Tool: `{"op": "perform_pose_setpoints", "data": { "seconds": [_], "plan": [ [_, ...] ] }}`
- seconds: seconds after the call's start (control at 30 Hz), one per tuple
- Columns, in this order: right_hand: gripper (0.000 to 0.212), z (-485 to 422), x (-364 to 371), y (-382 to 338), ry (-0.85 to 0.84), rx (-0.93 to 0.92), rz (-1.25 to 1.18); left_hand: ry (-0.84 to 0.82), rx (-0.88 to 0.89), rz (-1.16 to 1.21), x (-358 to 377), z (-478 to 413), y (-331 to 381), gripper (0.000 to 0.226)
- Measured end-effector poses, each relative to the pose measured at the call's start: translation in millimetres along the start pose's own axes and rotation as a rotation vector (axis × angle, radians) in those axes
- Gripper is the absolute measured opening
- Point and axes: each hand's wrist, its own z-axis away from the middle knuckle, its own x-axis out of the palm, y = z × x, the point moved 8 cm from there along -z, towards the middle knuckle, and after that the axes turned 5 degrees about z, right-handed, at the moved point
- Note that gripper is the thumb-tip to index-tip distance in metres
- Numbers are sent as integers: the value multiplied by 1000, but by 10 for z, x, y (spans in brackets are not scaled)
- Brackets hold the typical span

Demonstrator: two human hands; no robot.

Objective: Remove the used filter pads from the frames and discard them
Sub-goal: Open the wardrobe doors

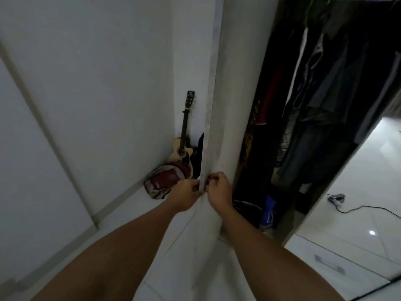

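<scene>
At the edge of a tall white panel (pixel 225 118), both hands meet low down: the left hand (pixel 186 195) pinches the panel's thin edge strip, the right hand (pixel 219 190) is curled closed on something small against it. Whether this panel is a filter frame is unclear. Beyond, a guitar (pixel 183 146) leans in the corner; clothes (pixel 321 94) hang in the open wardrobe.

Support surface: glossy white tiled floor (pixel 358 192), grey grout lines, a bright light reflection at about 4 o'clock. In the corner at about 11 o'clock from frame centre, an acoustic guitar (pixel 183 148) stands on the floor, upright against the wall. Touching its base, a red and patterned bag (pixel 162 181) lies slumped. At 3 o'clock, a small grey device (pixel 336 198) with a black cable (pixel 368 208) trailing right.
</scene>
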Motion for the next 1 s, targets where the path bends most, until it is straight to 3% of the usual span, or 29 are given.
{"op": "perform_pose_setpoints", "data": {
  "seconds": [0.13,0.33,0.47,0.6,0.67,0.73,0.8,1.0],
  "plan": [
    [23,-133,340,-197,-121,5,-29,99,-95,34,-226,-70,-320,22],
    [49,-172,778,-337,-404,-55,15,264,-247,37,-391,-217,-760,48],
    [58,-193,867,-369,-513,-74,28,292,-292,42,-408,-289,-903,58],
    [57,-215,641,-198,-432,-29,-16,297,-444,75,-349,-138,-1008,75],
    [54,-216,407,-51,-354,-4,-7,267,-546,242,-209,6,-838,85],
    [52,-217,96,87,-267,11,20,116,-705,530,139,86,-635,79],
    [52,-201,-266,220,-189,38,27,-50,-782,646,451,99,-386,77],
    [49,-276,-1594,640,81,98,104,-190,-491,512,856,-506,617,60]
  ]
}}
